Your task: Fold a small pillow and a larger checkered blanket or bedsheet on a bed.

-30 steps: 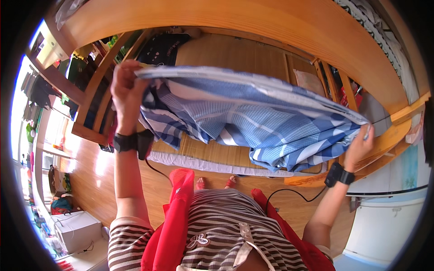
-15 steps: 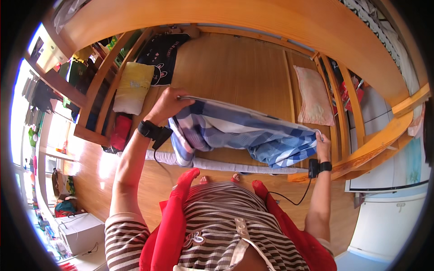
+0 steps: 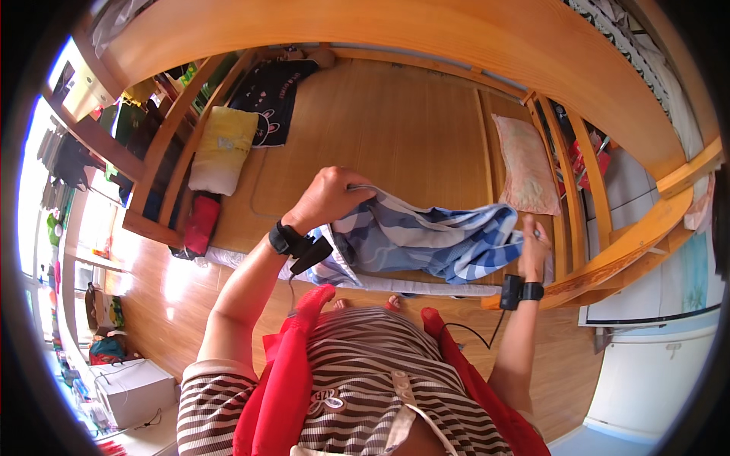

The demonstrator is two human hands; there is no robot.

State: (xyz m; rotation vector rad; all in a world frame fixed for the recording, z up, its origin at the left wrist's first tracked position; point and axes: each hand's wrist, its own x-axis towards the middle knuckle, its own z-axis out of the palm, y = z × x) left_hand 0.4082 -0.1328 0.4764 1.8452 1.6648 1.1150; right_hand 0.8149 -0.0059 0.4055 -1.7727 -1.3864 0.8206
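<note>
A blue and white checked cloth (image 3: 433, 239) hangs between my two hands above the front edge of a wooden bunk bed. My left hand (image 3: 327, 197) pinches its upper left corner. At the right, my right hand (image 3: 534, 247) grips the other end, its fingers partly hidden by the cloth. The upper edge sags between the hands, and the lower part falls in folds over the bed edge. Each wrist carries a black strap with a small device and cable.
On the bare bed boards (image 3: 380, 129) lie a yellow and white pillow (image 3: 224, 148), a black printed cloth (image 3: 277, 95) and a pale pink pillow (image 3: 525, 163). The upper bunk's beam (image 3: 395, 26) crosses overhead. A white cabinet (image 3: 658, 380) stands at the right.
My left hand has moved right and slightly toward me, bringing the hands closer. The cloth's stretched upper edge has gone slack and bunched near my right hand.
</note>
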